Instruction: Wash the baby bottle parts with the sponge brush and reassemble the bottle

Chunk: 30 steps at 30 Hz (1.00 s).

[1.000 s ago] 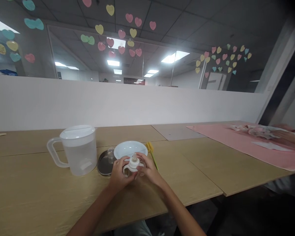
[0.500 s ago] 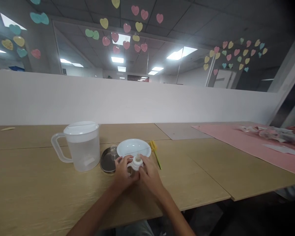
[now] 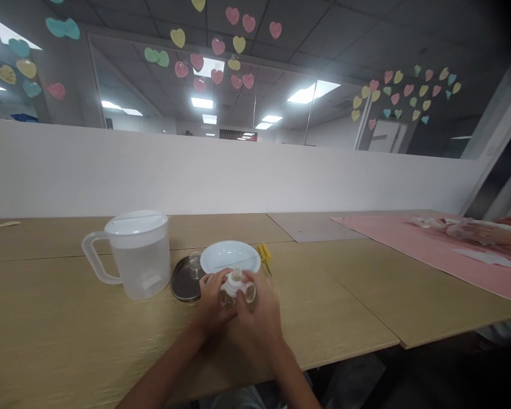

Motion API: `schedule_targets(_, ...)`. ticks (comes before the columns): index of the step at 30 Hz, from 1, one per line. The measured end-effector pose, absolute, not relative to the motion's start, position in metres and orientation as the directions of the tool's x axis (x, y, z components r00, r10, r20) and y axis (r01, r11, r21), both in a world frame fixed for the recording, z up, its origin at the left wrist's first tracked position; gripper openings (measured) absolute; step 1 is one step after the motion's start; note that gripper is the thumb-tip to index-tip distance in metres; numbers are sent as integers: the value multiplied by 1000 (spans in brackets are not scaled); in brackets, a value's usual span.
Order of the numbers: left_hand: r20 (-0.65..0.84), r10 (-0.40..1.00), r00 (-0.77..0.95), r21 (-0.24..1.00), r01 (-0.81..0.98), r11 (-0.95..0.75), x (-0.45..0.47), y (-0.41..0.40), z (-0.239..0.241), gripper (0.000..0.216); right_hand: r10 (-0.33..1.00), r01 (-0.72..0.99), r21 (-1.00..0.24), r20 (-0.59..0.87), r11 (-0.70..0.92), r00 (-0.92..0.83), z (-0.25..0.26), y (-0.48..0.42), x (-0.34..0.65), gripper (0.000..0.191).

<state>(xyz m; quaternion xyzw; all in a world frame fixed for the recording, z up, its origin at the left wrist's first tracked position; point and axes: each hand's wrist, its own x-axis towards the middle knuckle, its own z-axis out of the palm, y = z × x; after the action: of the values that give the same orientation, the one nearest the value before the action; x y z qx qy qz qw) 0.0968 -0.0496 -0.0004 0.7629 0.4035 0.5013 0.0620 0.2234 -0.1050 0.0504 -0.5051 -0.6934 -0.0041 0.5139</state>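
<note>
Close to me over the table is a baby bottle [image 3: 235,283] with a white collar, side handles and a clear teat on top. My left hand [image 3: 214,301] is wrapped round its left side. Fingers of my right hand [image 3: 260,304], somewhat blurred, close on the collar from the right. Most of the bottle's lower body is hidden by my hands. Just beyond it stands a white bowl [image 3: 230,251] with a thin stick-like item across it. To the left, a clear dome cap [image 3: 195,261] rests in a round dark metal tray [image 3: 183,289].
A lidded translucent pitcher [image 3: 142,261] holding liquid stands at the left. Right of the bowl lies a yellow brush [image 3: 264,253] with a green handle, partly covered by my right hand. Farther right, a pink cloth [image 3: 409,244] carries plastic-wrapped items. A white wall backs the table.
My right hand has shifted round the collar, its back now turned more upward and covering the brush handle. The bottle has turned a little, showing a handle on the right. My left hand keeps its hold.
</note>
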Motion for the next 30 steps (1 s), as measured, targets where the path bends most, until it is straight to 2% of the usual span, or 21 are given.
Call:
schedule_targets(2, 710, 684, 168, 502, 560, -659, 97, -50, 1, 52, 770, 560, -633, 637, 535, -15, 59, -94, 230, 54)
schedule_targets(4, 706, 688, 170, 503, 564, -655, 98, -50, 2, 52, 832, 439, -724, 541, 533, -118, 61, -85, 231, 61)
schedule_targets(5, 706, 688, 168, 503, 565, -654, 98, -49, 2, 53, 845, 434, -737, 522, 517, -120, 59, -83, 229, 60)
schedule_targets(10, 745, 651, 144, 486, 552, -678, 98, -46, -6, 66, 813, 651, -657, 573, 380, 104, 49, -83, 210, 52)
schedule_targets(12, 756, 636, 154, 471, 546, -693, 98, -46, -8, 67, 821, 688, -641, 559, 341, 113, 53, -81, 211, 55)
schedule_targets(15, 749, 650, 126, 488, 557, -671, 99, -47, -7, 67, 895, 620, -694, 444, 365, -30, 65, -73, 228, 67)
schedule_targets(17, 749, 655, 103, 500, 561, -660, 100, -49, -5, 64, 927, 497, -782, 328, 375, -183, 71, -68, 239, 66)
schedule_targets(18, 749, 656, 93, 505, 561, -656, 101, -50, -4, 62, 932, 457, -812, 304, 362, -198, 73, -66, 243, 67)
schedule_targets(20, 736, 673, 70, 530, 559, -638, 102, -51, -3, 59, 937, 448, -825, 326, 346, -124, 72, -67, 243, 64)
schedule_targets(24, 707, 703, 80, 558, 547, -624, 101, -49, -3, 59, 887, 565, -749, 457, 345, 64, 64, -76, 229, 46)
schedule_targets(27, 730, 672, 125, 511, 553, -658, 96, -47, -3, 62, 839, 630, -681, 537, 373, 84, 56, -81, 223, 37)
schedule_targets(30, 743, 634, 213, 423, 584, -692, 90, -46, -1, 62, 805, 659, -642, 587, 392, 93, 52, -86, 222, 43)
